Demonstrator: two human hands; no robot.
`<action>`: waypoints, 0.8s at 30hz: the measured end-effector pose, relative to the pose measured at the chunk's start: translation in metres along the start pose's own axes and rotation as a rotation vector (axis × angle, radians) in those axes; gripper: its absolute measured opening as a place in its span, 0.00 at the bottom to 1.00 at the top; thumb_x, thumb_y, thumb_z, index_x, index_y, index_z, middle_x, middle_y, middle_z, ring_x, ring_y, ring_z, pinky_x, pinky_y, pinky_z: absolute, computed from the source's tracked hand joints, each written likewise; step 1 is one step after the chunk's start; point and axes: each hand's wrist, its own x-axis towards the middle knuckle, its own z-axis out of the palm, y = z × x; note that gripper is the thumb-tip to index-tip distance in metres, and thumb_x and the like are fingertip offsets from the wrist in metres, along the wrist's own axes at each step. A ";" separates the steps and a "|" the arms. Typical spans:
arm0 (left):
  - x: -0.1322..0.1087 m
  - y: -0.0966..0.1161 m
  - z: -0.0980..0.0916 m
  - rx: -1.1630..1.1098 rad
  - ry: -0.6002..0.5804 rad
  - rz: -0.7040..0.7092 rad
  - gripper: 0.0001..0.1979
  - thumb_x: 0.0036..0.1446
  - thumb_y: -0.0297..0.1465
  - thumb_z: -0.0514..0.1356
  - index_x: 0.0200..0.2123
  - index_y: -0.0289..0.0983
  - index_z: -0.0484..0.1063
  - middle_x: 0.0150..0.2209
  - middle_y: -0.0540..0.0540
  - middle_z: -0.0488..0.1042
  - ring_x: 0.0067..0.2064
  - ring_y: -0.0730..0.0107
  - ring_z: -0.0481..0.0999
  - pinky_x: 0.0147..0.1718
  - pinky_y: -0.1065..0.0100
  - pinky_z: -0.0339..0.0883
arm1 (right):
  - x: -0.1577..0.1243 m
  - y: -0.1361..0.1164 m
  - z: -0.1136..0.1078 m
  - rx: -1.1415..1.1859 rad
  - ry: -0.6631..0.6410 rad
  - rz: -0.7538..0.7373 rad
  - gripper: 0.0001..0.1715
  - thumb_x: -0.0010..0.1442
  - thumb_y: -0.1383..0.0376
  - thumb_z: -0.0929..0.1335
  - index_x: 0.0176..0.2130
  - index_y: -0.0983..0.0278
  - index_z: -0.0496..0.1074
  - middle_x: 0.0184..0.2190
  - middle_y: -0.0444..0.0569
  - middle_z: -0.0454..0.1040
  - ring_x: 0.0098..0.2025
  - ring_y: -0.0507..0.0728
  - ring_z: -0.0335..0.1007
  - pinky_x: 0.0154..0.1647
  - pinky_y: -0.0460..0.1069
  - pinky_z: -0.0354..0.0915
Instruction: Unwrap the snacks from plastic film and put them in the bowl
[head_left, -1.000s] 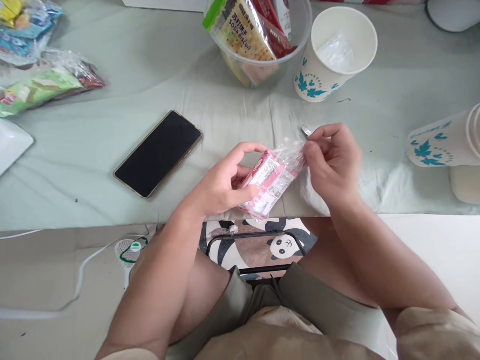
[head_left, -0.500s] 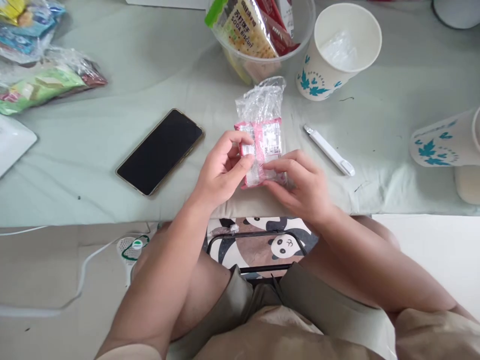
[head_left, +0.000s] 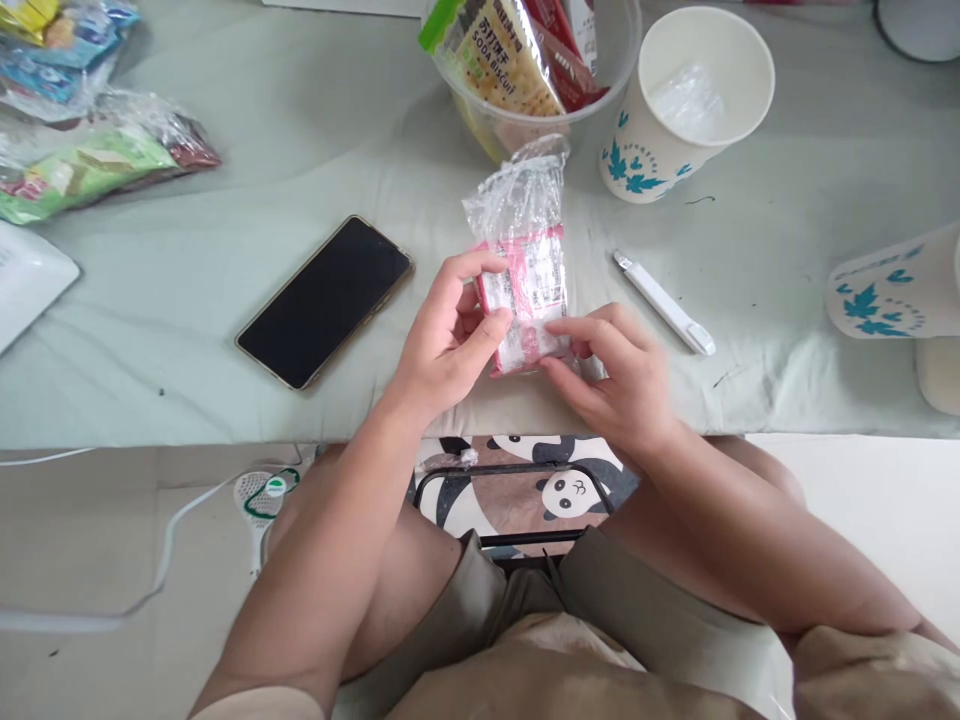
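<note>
A pink-and-white snack packet (head_left: pixel 538 290) sits inside a crinkled clear plastic bag (head_left: pixel 529 190) near the table's front edge, its loose top pointing away from me. My left hand (head_left: pixel 457 330) is closed around the packet's left side, thumb on its face. At the lower right corner, my right hand (head_left: pixel 611 370) pinches the wrapped packet's edge between thumb and fingers. To the right of that hand lies a white utility knife (head_left: pixel 665 303). A black phone (head_left: pixel 324 302) rests flat to the left of my left hand.
Behind the packet stands a clear plastic tub (head_left: pixel 630 50) holding soda biscuit packs. Beside it is a paper cup (head_left: pixel 626 165) with clear plastic inside. Another paper cup (head_left: pixel 892 290) is at the right edge. Bagged snacks (head_left: pixel 97 160) lie at the far left.
My right fingers have shifted slightly right along the packet's lower edge. The packet has tilted slightly, and the whole view has moved a little. My left hand keeps its hold.
</note>
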 end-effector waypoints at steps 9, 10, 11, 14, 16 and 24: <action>0.005 -0.002 0.000 -0.183 0.220 -0.050 0.22 0.61 0.50 0.67 0.51 0.47 0.69 0.31 0.51 0.69 0.27 0.73 0.70 0.27 0.69 0.65 | 0.002 -0.005 -0.003 -0.062 0.098 -0.314 0.13 0.60 0.76 0.69 0.40 0.58 0.71 0.30 0.44 0.67 0.30 0.52 0.64 0.30 0.51 0.62; 0.006 -0.002 -0.001 -0.202 0.247 -0.051 0.21 0.61 0.49 0.68 0.50 0.47 0.68 0.32 0.51 0.70 0.27 0.73 0.70 0.28 0.68 0.66 | 0.001 -0.004 -0.002 -0.086 0.091 -0.351 0.12 0.60 0.76 0.69 0.39 0.59 0.71 0.30 0.45 0.67 0.31 0.53 0.63 0.31 0.52 0.62; 0.006 -0.002 -0.001 -0.211 0.261 -0.060 0.21 0.61 0.48 0.68 0.51 0.47 0.68 0.32 0.51 0.71 0.28 0.72 0.71 0.28 0.68 0.67 | 0.000 -0.003 -0.001 -0.108 0.076 -0.383 0.11 0.60 0.75 0.69 0.39 0.59 0.71 0.31 0.45 0.67 0.32 0.53 0.63 0.32 0.53 0.62; 0.005 -0.004 -0.002 -0.182 0.237 -0.079 0.26 0.61 0.48 0.68 0.56 0.48 0.64 0.31 0.52 0.70 0.30 0.69 0.76 0.31 0.66 0.71 | -0.001 0.001 0.000 -0.082 -0.023 -0.429 0.03 0.63 0.67 0.67 0.35 0.61 0.71 0.33 0.48 0.69 0.35 0.55 0.65 0.34 0.55 0.62; 0.004 -0.006 -0.002 -0.133 0.208 -0.045 0.28 0.62 0.50 0.66 0.58 0.49 0.61 0.29 0.53 0.69 0.29 0.68 0.78 0.29 0.67 0.72 | 0.000 0.004 -0.001 0.035 -0.039 -0.351 0.10 0.66 0.63 0.65 0.33 0.61 0.71 0.32 0.49 0.69 0.34 0.55 0.66 0.34 0.55 0.63; -0.004 -0.006 0.002 0.004 -0.155 0.083 0.14 0.69 0.46 0.60 0.51 0.49 0.62 0.30 0.54 0.67 0.20 0.79 0.65 0.18 0.74 0.62 | 0.006 0.010 0.001 0.871 -0.163 0.567 0.25 0.63 0.49 0.73 0.52 0.55 0.63 0.38 0.45 0.76 0.34 0.55 0.76 0.32 0.51 0.75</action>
